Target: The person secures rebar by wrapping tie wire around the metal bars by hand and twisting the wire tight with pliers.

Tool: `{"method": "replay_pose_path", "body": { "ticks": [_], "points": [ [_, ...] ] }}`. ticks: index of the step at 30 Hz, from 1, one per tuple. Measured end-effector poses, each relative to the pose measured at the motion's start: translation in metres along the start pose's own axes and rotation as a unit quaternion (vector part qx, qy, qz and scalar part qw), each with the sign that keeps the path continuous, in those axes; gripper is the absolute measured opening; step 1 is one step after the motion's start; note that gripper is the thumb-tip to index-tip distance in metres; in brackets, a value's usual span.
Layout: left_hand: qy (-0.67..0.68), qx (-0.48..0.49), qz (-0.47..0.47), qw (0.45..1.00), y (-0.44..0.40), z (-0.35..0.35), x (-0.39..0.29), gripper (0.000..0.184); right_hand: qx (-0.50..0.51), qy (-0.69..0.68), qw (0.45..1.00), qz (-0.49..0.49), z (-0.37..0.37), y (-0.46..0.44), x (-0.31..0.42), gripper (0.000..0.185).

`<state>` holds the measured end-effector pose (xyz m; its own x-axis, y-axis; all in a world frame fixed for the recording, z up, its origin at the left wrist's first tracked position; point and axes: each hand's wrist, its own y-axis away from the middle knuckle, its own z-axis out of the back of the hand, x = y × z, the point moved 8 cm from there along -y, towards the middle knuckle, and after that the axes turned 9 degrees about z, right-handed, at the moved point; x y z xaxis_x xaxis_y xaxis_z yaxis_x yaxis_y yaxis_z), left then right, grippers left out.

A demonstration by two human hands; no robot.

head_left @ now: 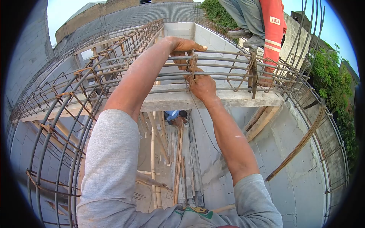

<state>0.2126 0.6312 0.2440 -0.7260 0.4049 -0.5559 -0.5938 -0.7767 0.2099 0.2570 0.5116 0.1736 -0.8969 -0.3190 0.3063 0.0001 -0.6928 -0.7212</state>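
My left hand (pixel 183 46) reaches over the top of a horizontal rebar cage (pixel 224 60), its fingers curled round an upper steel bar. Just below and to the right, my right hand (pixel 203 86) is closed in a fist against a rusty stirrup (pixel 193 62) that crosses the bars. What sits inside that fist is hidden. A thin dark wire (pixel 205 127) hangs in a curve from beside the right hand. Under the cage runs a pale formwork board (pixel 235 99).
A co-worker in a red sleeve (pixel 272 45) crouches on the wall at upper right, one hand by the bars. Far below, a person in blue (pixel 174 114) bends near long planks (pixel 178 163). More rebar cages (pixel 64 102) run left. A bundle of thin rods (pixel 298 152) leans at right.
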Motion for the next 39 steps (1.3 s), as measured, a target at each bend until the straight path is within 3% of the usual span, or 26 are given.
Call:
{"method": "replay_pose_path", "body": {
  "ticks": [2, 5, 8, 11, 13, 15, 17, 20, 21, 23, 24, 26, 28, 30, 32, 34, 37, 39],
  "points": [
    [0.009, -0.019, -0.041, 0.999, 0.008, -0.002, -0.006, 0.095, 0.01, -0.042, 0.999, -0.016, -0.003, -0.003, -0.006, 0.034],
    [0.028, -0.001, -0.042, 0.999, 0.016, -0.005, -0.009, 0.095, 0.009, -0.149, 0.987, 0.06, -0.012, -0.015, -0.01, 0.036],
    [0.02, 0.052, -0.029, 0.998, 0.013, -0.008, -0.007, 0.095, -0.003, -0.065, 0.997, 0.041, -0.013, -0.014, -0.016, 0.038],
    [0.021, 0.012, -0.029, 0.999, -0.005, -0.003, -0.002, 0.095, -0.033, -0.037, 0.997, 0.056, -0.005, -0.013, -0.007, 0.036],
    [0.141, 0.281, 0.058, 0.947, 0.0, -0.008, -0.006, 0.095, -0.036, 0.017, 0.998, 0.041, -0.005, -0.013, -0.005, 0.031],
    [0.14, 0.284, 0.057, 0.947, 0.0, -0.003, -0.005, 0.096, -0.036, 0.05, 0.997, 0.039, -0.007, -0.016, -0.004, 0.026],
    [0.012, 0.032, -0.03, 0.999, 0.018, -0.007, -0.009, 0.097, -0.033, 0.063, 0.997, 0.039, -0.009, -0.015, -0.007, 0.022],
    [-0.013, -0.044, -0.074, 0.996, 0.007, -0.001, -0.013, 0.096, -0.045, 0.07, 0.996, 0.037, -0.009, -0.014, -0.008, 0.024],
    [-0.077, -0.124, -0.066, 0.987, 0.005, 0.008, -0.013, 0.092, -0.042, 0.055, 0.998, 0.016, -0.011, -0.014, -0.014, 0.023],
    [-0.045, -0.218, -0.15, 0.963, 0.035, 0.022, -0.02, 0.083, -0.04, 0.052, 0.998, -0.01, -0.009, -0.014, -0.015, 0.022],
    [-0.026, -0.267, -0.193, 0.944, 0.054, 0.031, -0.021, 0.079, -0.039, 0.053, 0.998, -0.019, -0.006, -0.013, -0.013, 0.023],
    [0.096, -0.449, -0.27, 0.846, 0.127, 0.049, -0.009, 0.061, -0.027, 0.028, 0.998, -0.052, -0.003, -0.01, -0.015, 0.026],
    [0.199, -0.551, -0.278, 0.762, 0.204, 0.025, 0.02, 0.046, -0.037, 0.022, 0.998, -0.039, -0.011, -0.011, -0.023, 0.028],
    [0.268, -0.578, -0.309, 0.706, 0.236, -0.015, 0.058, 0.032, -0.027, 0.013, 0.999, -0.041, -0.011, -0.012, -0.022, 0.029],
    [0.253, -0.569, -0.237, 0.746, 0.224, -0.049, 0.086, 0.029, -0.017, 0.008, 0.998, -0.054, -0.011, -0.013, -0.024, 0.03],
    [0.129, -0.551, -0.135, 0.813, 0.192, -0.069, 0.094, 0.028, -0.007, 0.005, 0.997, -0.078, -0.014, -0.013, -0.029, 0.031],
    [0.088, -0.564, -0.184, 0.8, 0.157, -0.077, 0.09, 0.027, 0.011, 0.022, 0.998, -0.05, -0.02, -0.018, -0.034, 0.036],
    [0.037, -0.492, -0.123, 0.861, 0.135, -0.075, 0.075, 0.03, 0.003, 0.031, 0.999, -0.037, -0.016, -0.023, -0.033, 0.039]
  ]
}}
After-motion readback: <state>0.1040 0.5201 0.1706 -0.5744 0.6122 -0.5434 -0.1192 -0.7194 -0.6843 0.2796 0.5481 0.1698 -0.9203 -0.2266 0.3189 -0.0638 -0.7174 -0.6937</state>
